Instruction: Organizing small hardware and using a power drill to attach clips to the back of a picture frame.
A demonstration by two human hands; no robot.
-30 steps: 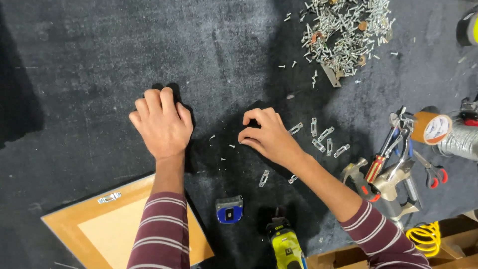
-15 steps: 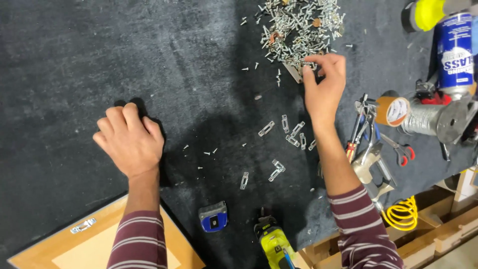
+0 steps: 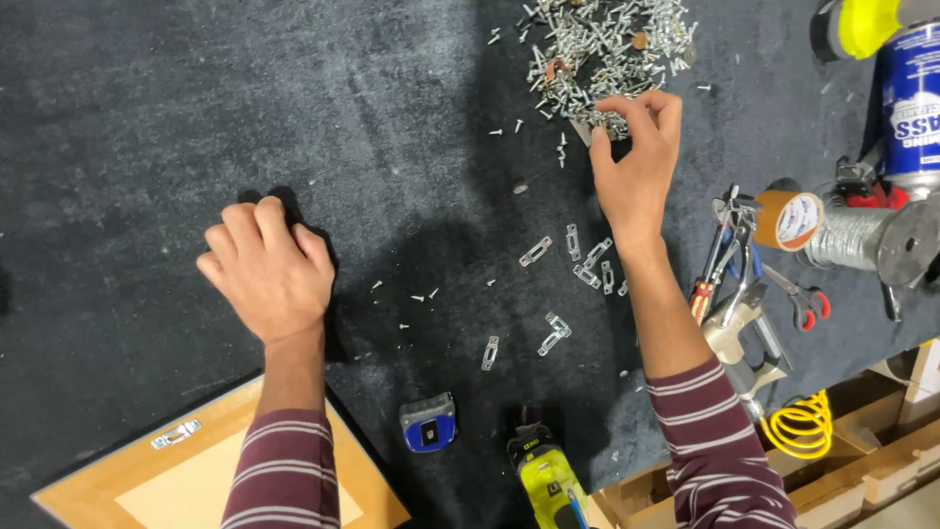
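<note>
Working on the dark carpeted bench top [image 3: 196, 118], you have the wooden frame [image 3: 88, 485] lying at its near edge, and one small metal hanger plate [image 3: 176, 434] is already sitting on the frame's rail; whether it is screwed down I cannot tell. Beside the frame lie the blue tape measure [image 3: 428, 423] and the yellow-green power driver [image 3: 543, 470], both untouched. Your left hand [image 3: 269, 269] rests on the bench as a loose fist, fingers curled under, and I cannot see if it holds anything. Your right hand [image 3: 636, 162] reaches to the pile of screws [image 3: 607, 49] at the far side, with the fingertips pressed together in a pinch at the pile's near edge. Between your hands, several loose hanger plates [image 3: 587, 260] and a few single screws [image 3: 416, 294] are scattered. I judge you are at an early stage: picking hardware, with most plates not yet mounted.
</note>
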